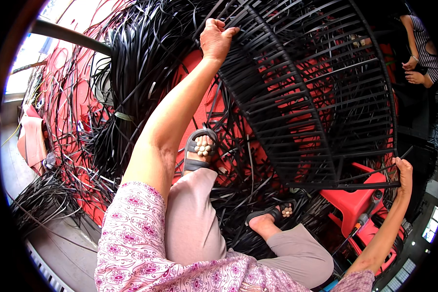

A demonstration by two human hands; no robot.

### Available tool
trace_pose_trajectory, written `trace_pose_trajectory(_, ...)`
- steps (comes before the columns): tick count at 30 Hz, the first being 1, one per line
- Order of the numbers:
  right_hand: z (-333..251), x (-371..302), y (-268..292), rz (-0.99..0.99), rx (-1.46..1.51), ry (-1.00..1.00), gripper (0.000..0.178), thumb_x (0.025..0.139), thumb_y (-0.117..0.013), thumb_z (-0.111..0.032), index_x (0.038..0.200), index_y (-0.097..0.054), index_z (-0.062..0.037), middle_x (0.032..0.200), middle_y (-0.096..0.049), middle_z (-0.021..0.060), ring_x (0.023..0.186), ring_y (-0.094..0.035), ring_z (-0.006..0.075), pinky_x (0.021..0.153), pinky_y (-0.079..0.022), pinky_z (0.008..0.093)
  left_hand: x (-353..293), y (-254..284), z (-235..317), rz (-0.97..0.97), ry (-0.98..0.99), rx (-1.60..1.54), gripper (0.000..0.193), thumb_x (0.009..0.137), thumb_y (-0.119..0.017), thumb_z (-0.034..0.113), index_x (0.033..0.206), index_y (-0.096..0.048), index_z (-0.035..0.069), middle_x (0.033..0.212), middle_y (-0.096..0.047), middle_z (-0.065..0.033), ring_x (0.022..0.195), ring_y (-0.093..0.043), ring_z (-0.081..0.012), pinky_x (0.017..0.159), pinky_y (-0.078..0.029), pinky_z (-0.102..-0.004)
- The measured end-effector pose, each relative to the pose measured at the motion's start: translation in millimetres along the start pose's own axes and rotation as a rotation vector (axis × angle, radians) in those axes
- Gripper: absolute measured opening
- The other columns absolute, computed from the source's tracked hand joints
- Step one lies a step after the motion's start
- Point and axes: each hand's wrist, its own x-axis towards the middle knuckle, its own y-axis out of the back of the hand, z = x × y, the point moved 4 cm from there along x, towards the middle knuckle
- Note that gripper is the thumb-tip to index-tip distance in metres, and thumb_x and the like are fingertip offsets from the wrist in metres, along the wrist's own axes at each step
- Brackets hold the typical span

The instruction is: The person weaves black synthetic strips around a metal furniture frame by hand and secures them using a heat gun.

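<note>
A large black woven frame (pixel 304 87), strung with rows of flat plastic strips, stands tilted in front of me. My left hand (pixel 216 41) is raised at its upper left edge, fingers curled and thumb pointing toward the strips; what it pinches, if anything, is too hard to see. At the frame's lower right corner, my right hand (pixel 403 174) has its fingers closed around a thin black strip (pixel 377 170) that slants across the corner. The frame's bottom bar (pixel 355 186) ends beside that hand.
Loose black strips (pixel 141 53) hang in a thick bundle at upper left, with more heaped (pixel 44 199) at lower left. Red sheeting (pixel 73 87) covers the floor. A red plastic stool (pixel 348 204) bearing tools stands below the frame. Another person's hands (pixel 412 70) show at far right.
</note>
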Motion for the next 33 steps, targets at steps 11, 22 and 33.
trace_pose_trajectory(11,2.2,1.0,4.1,-0.006,-0.065,0.025,0.018,0.089,-0.071,-0.019,0.08,-0.069,-0.0039,0.082,-0.068,0.0024,0.075,-0.06,0.0077,0.073,-0.046,0.0232,-20.1,-13.7,-13.7,-0.496,0.274,-0.539,0.028,0.088,-0.074,0.028,0.094,-0.066,0.002,0.082,-0.068,-0.0033,0.071,-0.066,-0.0097,0.064,-0.051,-0.0233)
trace_pose_trajectory(22,0.9,0.3,2.1,0.012,-0.057,0.005,0.018,0.089,-0.072,-0.02,0.08,-0.069,-0.0048,0.081,-0.068,0.0011,0.072,-0.059,0.0065,0.07,-0.045,0.0225,-40.9,-19.0,-11.4,-0.517,-0.123,-0.311,0.082,0.062,-0.093,0.033,0.125,-0.053,0.001,0.105,-0.054,-0.0078,0.089,-0.059,-0.0158,0.082,-0.054,-0.03)
trace_pose_trajectory(33,-3.8,-0.2,-1.6,0.013,-0.09,0.013,0.019,0.089,-0.071,-0.021,0.08,-0.069,-0.0041,0.078,-0.066,-0.0005,0.068,-0.056,0.0055,0.065,-0.043,0.0215,-49.1,-13.6,5.4,-0.367,-0.206,-0.146,0.073,0.061,-0.091,0.036,0.117,-0.057,0.002,0.099,-0.056,-0.0087,0.083,-0.06,-0.0186,0.077,-0.053,-0.0322)
